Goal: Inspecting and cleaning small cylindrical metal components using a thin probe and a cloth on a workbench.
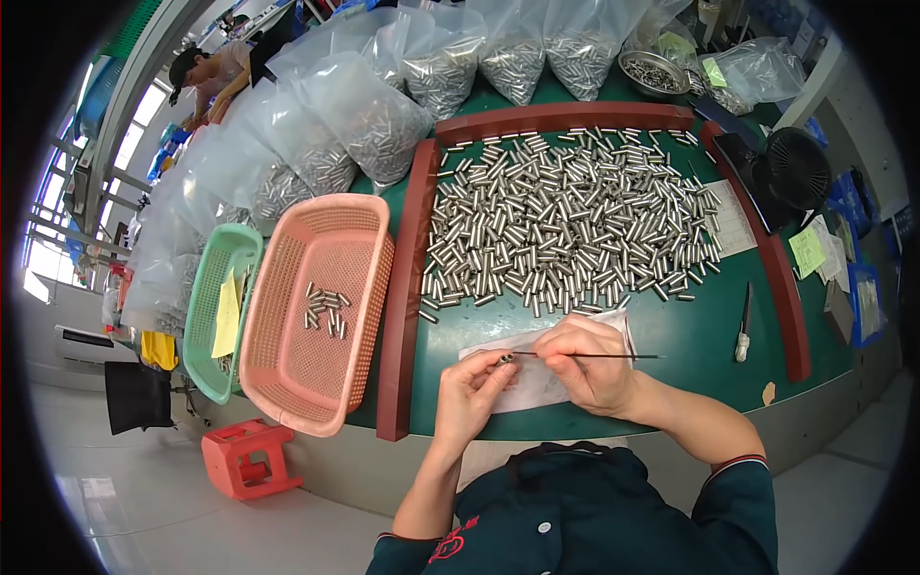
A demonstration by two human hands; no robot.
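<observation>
The left hand point(467, 391) is closed around a small metal cylinder point(505, 359), pinched at the fingertips with its open end turned toward the right hand. The right hand point(586, 362) grips a thin dark rod point(613, 356), fingers clamped on it near its left end; the rod lies nearly level, its tip meeting the mouth of the cylinder. Both hands hover just over a white paper sheet point(537, 381) at the near edge of the green tabletop point(690, 326).

Left to right: a red plastic stool point(251, 458) stands on the floor; a green basket point(218, 311) holds a yellow paper slip point(228, 314); touching it, a pink basket point(316, 309) carries a small cluster of finished metal cylinders point(326, 309). Clear plastic bags point(364, 115) filled with like parts are stacked along the far left and back. A red-brown frame point(407, 287) bounds a wide heap of loose cylinders point(573, 220), just beyond the hands. A metal bowl point(654, 74) of parts sits at the back. A white-handled tool point(743, 331) lies right of the hands. A black fan point(797, 168) and a green note point(806, 251) occupy the far right.

Both forearms enter from below, bare to the elbow, wrists bent inward so the hands meet at centre
</observation>
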